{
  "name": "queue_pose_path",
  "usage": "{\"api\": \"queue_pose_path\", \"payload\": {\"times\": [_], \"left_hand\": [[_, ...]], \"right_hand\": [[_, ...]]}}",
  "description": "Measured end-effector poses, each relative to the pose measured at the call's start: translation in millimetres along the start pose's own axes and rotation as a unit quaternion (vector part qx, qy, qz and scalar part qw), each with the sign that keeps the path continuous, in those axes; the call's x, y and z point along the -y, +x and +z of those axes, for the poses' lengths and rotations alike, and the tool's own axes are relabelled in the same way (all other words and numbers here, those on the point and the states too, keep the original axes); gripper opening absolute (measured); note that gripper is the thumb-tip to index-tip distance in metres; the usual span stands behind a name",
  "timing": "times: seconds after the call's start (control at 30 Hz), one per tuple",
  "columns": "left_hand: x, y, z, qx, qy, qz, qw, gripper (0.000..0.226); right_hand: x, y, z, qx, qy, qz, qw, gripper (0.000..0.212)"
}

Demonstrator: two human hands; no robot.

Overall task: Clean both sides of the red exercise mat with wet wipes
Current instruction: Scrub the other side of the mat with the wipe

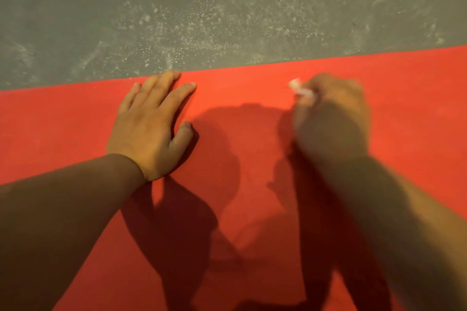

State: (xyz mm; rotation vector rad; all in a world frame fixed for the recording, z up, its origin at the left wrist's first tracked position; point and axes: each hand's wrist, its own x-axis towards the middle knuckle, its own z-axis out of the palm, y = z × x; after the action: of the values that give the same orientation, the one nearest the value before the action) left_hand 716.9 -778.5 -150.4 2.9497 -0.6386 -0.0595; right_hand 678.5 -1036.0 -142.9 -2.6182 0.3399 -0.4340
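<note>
The red exercise mat (240, 134) lies flat on the floor and fills the lower two thirds of the head view. My left hand (154, 124) presses flat on the mat with straight, spread fingers, its fingertips near the mat's far edge. My right hand (331, 118) is blurred with motion and grips a crumpled white wet wipe (302, 89) against the mat close to the far edge. Most of the wipe is hidden under the fingers.
Grey concrete floor (227, 7) with pale dusty speckles runs beyond the mat's far edge. Dark shadows of my arms and head fall across the middle of the mat.
</note>
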Motion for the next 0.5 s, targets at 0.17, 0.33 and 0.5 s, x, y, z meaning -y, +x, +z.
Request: {"api": "queue_pose_path", "payload": {"times": [0.17,0.33,0.5], "left_hand": [[2,2,1,-0.006,-0.008,0.01,1.0,0.066],[3,1,2,-0.016,-0.02,0.016,1.0,0.065],[0,1,2,-0.017,-0.024,0.014,0.999,0.065]], "right_hand": [[44,-57,6,0.115,0.034,-0.128,0.984,0.014],[-24,-34,-14,-0.051,-0.022,0.133,0.99,0.017],[-10,-40,-1,-0.048,-0.056,0.151,0.986,0.015]]}}
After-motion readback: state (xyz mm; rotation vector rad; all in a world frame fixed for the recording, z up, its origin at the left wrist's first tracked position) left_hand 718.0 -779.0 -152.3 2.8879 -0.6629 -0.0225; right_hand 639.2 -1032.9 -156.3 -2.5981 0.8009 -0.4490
